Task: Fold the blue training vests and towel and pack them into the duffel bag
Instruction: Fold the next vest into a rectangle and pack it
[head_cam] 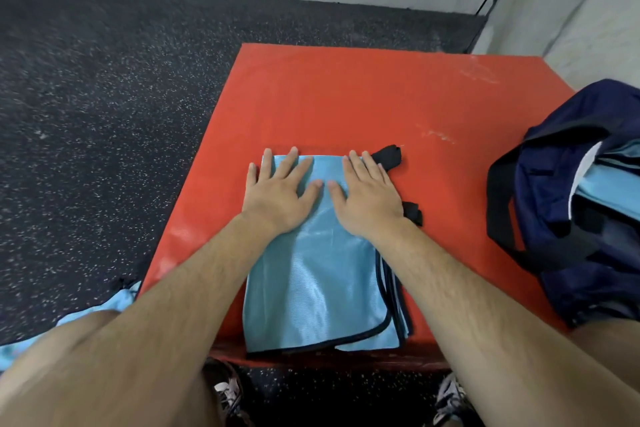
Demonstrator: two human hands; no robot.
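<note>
A folded light blue training vest [322,288] with dark trim lies on the red platform [346,97], reaching its near edge. My left hand [280,191] and my right hand [370,194] both press flat on the vest's far end, fingers spread, thumbs nearly touching. Black strap ends [391,156] stick out beside my right hand. The navy duffel bag [568,204] sits open at the platform's right edge, with light blue fabric [606,191] inside it.
More light blue cloth [114,302] lies on the dark speckled floor [104,114] at the lower left, partly behind my left arm. Grey walls stand behind and to the right. My shoes show below the platform's near edge.
</note>
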